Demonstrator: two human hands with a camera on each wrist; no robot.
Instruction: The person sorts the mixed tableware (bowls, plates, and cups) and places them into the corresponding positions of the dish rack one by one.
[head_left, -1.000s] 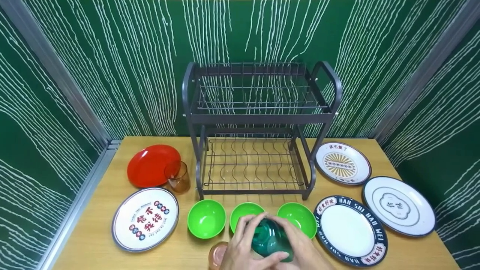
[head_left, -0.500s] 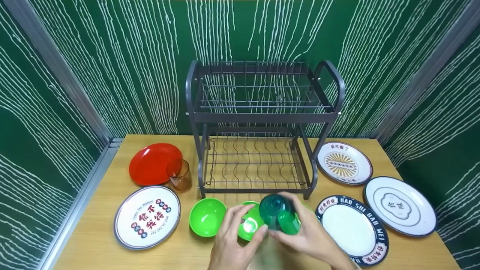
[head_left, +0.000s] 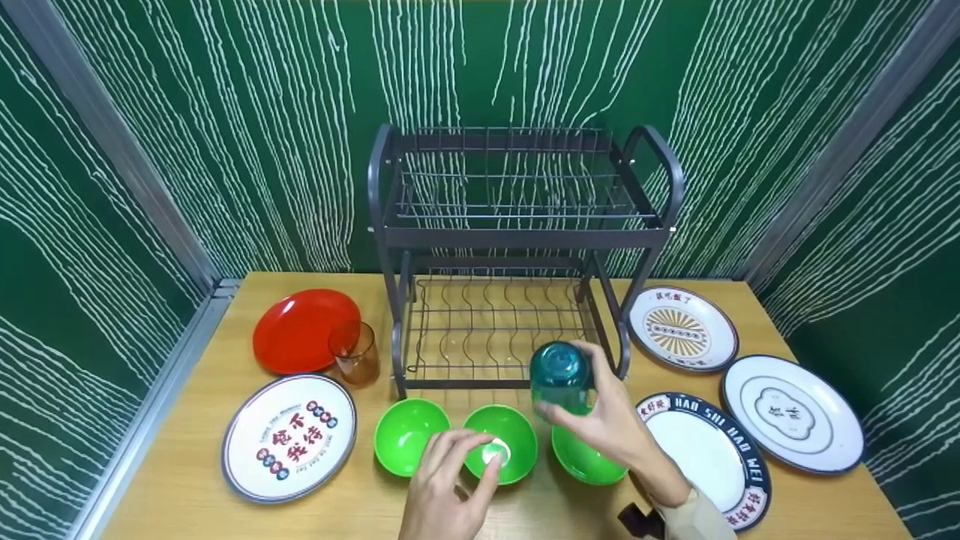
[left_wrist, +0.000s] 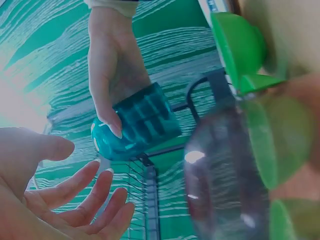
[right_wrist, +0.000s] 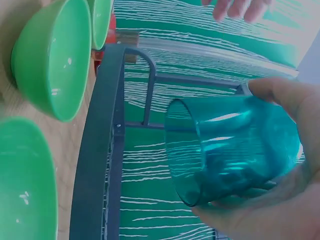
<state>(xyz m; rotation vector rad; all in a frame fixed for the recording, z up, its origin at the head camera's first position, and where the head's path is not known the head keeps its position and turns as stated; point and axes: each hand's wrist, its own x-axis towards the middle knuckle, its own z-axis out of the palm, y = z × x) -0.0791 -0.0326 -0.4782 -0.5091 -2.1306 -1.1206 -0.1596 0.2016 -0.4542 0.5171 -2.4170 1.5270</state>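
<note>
Right hand (head_left: 611, 424) grips teal cup (head_left: 561, 371), base up, in front of dish rack (head_left: 517, 238), toward its right end. Left hand (head_left: 448, 480), fingers loosely spread, is by middle green bowl (head_left: 515, 436), also in front of rack; contact hard to tell. Red plate (head_left: 300, 330) sits left of rack.

My head camera looks forward and down on the two-tier dish rack (head_left: 517, 238). Close in, my wrist cameras share the teal tumbler (right_wrist: 235, 145) from opposite sides.

The right sleeve (head_left: 701, 519) is a pale cream-beige, and the slender fingers (left_wrist: 94, 194) are bare.
</note>
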